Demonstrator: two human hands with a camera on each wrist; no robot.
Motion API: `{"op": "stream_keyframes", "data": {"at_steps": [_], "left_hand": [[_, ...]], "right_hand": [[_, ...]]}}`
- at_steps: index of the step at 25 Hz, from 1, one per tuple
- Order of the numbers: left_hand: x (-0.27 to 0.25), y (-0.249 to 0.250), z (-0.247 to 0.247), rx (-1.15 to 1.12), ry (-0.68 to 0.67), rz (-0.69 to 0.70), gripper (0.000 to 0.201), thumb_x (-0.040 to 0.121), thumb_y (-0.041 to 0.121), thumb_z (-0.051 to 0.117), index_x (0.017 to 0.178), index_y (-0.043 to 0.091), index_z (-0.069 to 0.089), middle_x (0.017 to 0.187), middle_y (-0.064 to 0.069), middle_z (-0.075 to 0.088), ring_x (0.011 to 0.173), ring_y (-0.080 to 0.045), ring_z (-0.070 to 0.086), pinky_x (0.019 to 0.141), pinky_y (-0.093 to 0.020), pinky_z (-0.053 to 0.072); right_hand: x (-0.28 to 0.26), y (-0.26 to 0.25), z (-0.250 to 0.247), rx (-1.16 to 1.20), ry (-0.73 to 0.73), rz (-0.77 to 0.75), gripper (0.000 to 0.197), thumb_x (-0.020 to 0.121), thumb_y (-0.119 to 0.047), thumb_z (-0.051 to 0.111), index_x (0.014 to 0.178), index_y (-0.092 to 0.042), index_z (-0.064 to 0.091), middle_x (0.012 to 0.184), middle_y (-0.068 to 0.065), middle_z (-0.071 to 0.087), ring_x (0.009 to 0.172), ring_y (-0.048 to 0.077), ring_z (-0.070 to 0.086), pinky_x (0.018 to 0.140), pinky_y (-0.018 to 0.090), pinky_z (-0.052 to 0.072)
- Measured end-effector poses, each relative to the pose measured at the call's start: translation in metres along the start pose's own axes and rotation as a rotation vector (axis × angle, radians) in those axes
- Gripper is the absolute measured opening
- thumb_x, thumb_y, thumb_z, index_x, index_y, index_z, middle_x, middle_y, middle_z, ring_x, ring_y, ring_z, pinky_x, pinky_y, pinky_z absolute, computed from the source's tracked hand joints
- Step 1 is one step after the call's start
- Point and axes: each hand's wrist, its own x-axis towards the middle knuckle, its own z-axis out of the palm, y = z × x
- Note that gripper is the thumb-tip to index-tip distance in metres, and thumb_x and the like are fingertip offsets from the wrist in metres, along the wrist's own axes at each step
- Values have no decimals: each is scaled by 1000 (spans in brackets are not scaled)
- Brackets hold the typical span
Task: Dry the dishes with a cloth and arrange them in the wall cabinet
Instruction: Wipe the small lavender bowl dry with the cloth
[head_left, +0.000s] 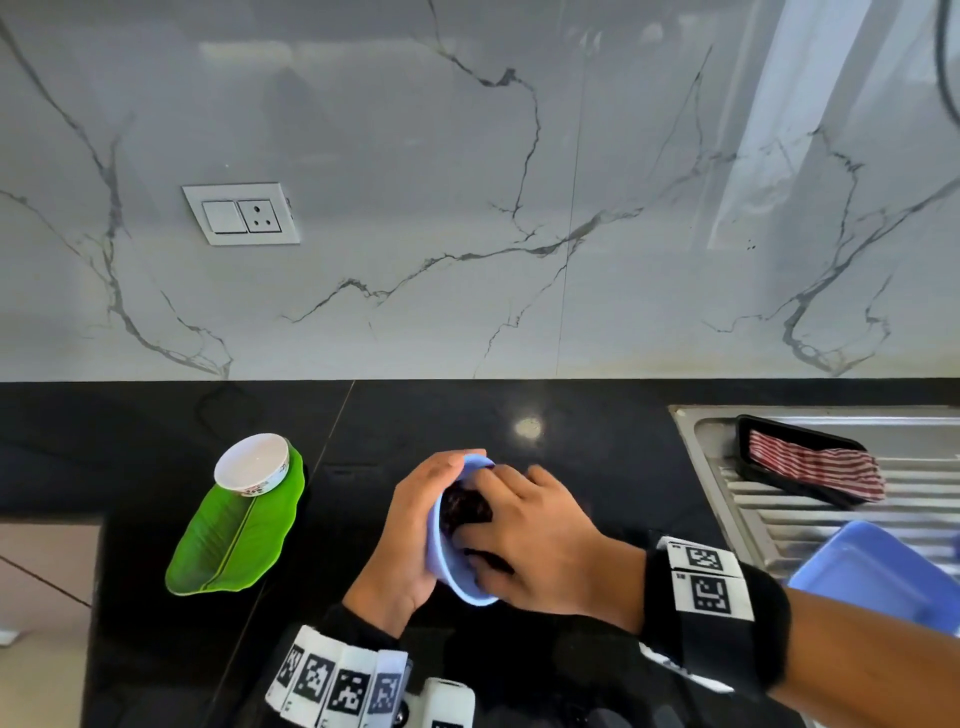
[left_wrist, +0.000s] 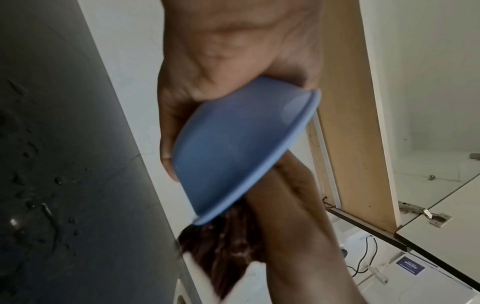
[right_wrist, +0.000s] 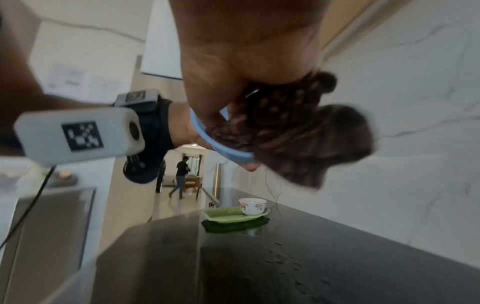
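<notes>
My left hand (head_left: 410, 525) cups a small light-blue bowl (head_left: 451, 564) from outside, tilted on its side above the black counter (head_left: 519, 415). In the left wrist view the blue bowl (left_wrist: 233, 148) rests against the palm, its rim toward the right. My right hand (head_left: 524, 525) reaches into the bowl and presses a dark brown patterned cloth (head_left: 465, 506) against its inside. From the right wrist the cloth (right_wrist: 293, 131) bulges out past the bowl rim (right_wrist: 221, 146). A white floral cup (head_left: 253, 464) stands on a green leaf-shaped plate (head_left: 239, 535) at the left.
A steel drainboard (head_left: 810, 519) lies at the right with a black tray (head_left: 753, 441) holding a red-striped cloth (head_left: 821, 465) and a blue plastic tray (head_left: 883, 571) at its front. Water drops dot the counter. A wall socket (head_left: 241, 214) sits on the marble backsplash.
</notes>
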Motion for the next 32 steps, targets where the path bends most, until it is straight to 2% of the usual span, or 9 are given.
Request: {"op": "stream_keyframes", "data": {"at_steps": [4,8,13,16,18,21,26,29,32], "left_hand": [[4,0,-2,121,80,143,52,60,43,66,98,7,74,109,-13,70,111,-32,61,102,-50,44],[5,-6,-3,57,47,106,56,69,48,64,108,9,71,118,-17,66,117,-37,58,107,-56,40],[1,-1,6,-349,-56,-141,57,78,56,70,110,8,65,106,-12,63,95,-24,66,77,-33,55],[-5,-5,13,-380,-71,-97,62,81,53,68,122,6,65,128,-17,62,119,-29,60,95,-40,51],[-7,-6,13,-279,-35,29,61,90,49,57,132,4,57,135,-22,56,128,-34,52,106,-48,41],[-5,0,12,-195,35,207,58,81,41,60,122,1,61,125,-25,61,118,-36,58,97,-44,49],[-3,-2,6,6,133,356,56,73,40,65,111,-1,65,115,-29,63,112,-47,58,100,-56,46],[-5,-3,11,112,75,401,46,69,35,63,100,1,69,101,-14,72,96,-26,69,81,-32,55],[-5,2,13,47,1,341,41,68,35,64,96,8,74,103,-15,70,94,-26,68,74,-33,56]], "right_hand": [[-8,-2,-1,694,-61,189,27,86,-42,49,109,-32,59,108,2,56,94,20,57,75,38,50],[-10,-10,4,1140,189,172,23,88,-18,60,110,-14,60,115,6,55,106,24,55,95,38,44],[6,-20,0,730,545,215,22,96,-33,53,114,-21,56,126,5,41,120,17,47,95,29,45],[23,-11,-6,335,615,382,26,90,-39,54,116,-32,53,131,2,37,115,22,47,78,27,49],[32,-6,-8,165,564,479,32,85,-38,54,117,-35,50,130,3,37,108,25,44,67,25,44],[30,-3,-6,48,416,571,36,80,-37,61,114,-34,51,124,6,41,97,29,51,52,23,38],[12,-16,-10,-78,150,496,28,57,-19,82,79,-25,67,95,10,58,64,28,56,38,21,26],[3,-22,-19,184,17,409,22,70,-24,64,91,-31,66,105,2,50,78,25,58,47,28,38],[-3,-19,-27,901,102,369,30,78,-18,60,102,-34,66,116,-5,51,107,11,57,87,32,50]]}}
